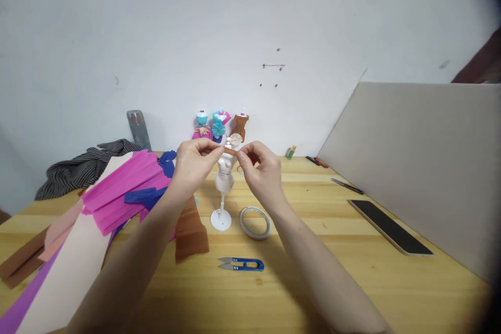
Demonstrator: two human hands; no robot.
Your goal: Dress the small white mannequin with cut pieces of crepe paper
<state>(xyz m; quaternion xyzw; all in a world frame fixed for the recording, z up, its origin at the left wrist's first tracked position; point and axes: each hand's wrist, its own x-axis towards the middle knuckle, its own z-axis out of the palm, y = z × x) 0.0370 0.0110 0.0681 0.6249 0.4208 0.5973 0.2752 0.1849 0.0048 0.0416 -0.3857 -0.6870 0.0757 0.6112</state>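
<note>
Between my two hands a short brown strip of crepe paper (230, 152) is held level, in front of the neck of a small white mannequin (224, 181). My left hand (199, 160) pinches its left end, and my right hand (260, 164) pinches the right end. The mannequin stands upright on a round white base. A roll of double-sided tape (254, 223) lies flat to its right. Nearer to me are blue thread snips (241, 264), and a larger brown piece of crepe paper (191, 232) rests left of the base.
Crepe paper sheets (121, 188) in pink, blue, cream and purple cover the left side. Behind stand several dressed mini mannequins (218, 128) by the wall. A bottle (138, 129) and striped cloth (90, 164) are at the back left. A phone-like dark slab (391, 227) lies beside a pale panel (422, 167).
</note>
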